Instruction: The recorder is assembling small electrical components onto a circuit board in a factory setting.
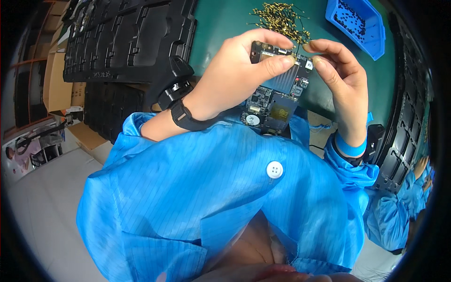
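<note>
My left hand [237,68] has the circuit board [275,96] pinched, thumb laid over the upper part of its face, fingers round its far edge. Board sits in front of me, over the near edge of the green work surface [218,28], face toward me, long side running away from me. On it: a ribbed plate [282,81] near the thumb, a round white part [252,120] at the lower left, a gold patch [281,113] lower right.

My right hand [345,75] is at the board's upper right corner, thumb and forefinger bent close together, other fingers curled; can't tell if they pinch anything, tips too small to read.

Just beyond the board, a loose pile of thin dark wires [279,19] with gold-coloured ends. Upper right, a blue bin [375,40] with small black pieces [351,21] inside. Big black moulded tray [136,40] on the left, another black tray [397,152] on the right. Black strap [185,118] on my left wrist, dark device [176,77] next to it; blue band [350,148] on my right wrist. Blue smock [183,174] on me, white button [275,169]. Co-worker's blue sleeve [389,214] at far right
</note>
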Available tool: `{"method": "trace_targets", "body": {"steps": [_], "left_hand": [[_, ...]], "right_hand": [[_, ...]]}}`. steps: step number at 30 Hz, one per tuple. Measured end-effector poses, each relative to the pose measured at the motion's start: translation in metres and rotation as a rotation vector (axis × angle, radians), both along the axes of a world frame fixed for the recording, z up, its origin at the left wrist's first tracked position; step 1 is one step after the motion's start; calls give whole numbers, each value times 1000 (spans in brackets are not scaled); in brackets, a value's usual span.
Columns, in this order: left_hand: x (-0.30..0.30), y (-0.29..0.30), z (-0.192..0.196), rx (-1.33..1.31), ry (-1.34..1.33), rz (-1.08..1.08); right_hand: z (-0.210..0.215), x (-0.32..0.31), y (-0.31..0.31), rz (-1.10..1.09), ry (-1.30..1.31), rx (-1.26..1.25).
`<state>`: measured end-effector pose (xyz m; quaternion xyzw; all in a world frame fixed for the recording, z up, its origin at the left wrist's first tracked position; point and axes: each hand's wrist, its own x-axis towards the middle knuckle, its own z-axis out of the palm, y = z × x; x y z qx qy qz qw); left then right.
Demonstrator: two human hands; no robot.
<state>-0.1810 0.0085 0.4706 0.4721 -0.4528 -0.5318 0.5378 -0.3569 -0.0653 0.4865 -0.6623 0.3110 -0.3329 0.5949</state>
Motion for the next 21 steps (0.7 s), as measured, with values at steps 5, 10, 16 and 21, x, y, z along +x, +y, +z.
{"method": "trace_targets", "body": {"steps": [5,10,16,21], "left_hand": [[-7,-8,-5,-137,339,212],[-6,-4,-13,189,1332,-315],[-2,9,-14,-542,-399,-94],[23,22,16,149,416,-125]], "right_hand": [[-2,10,0,43,-172,-30],[-12,26,-4,142,-254,-44],[-18,39,2,230,-259,-28],[-14,23,6,60,-141,-16]]}}
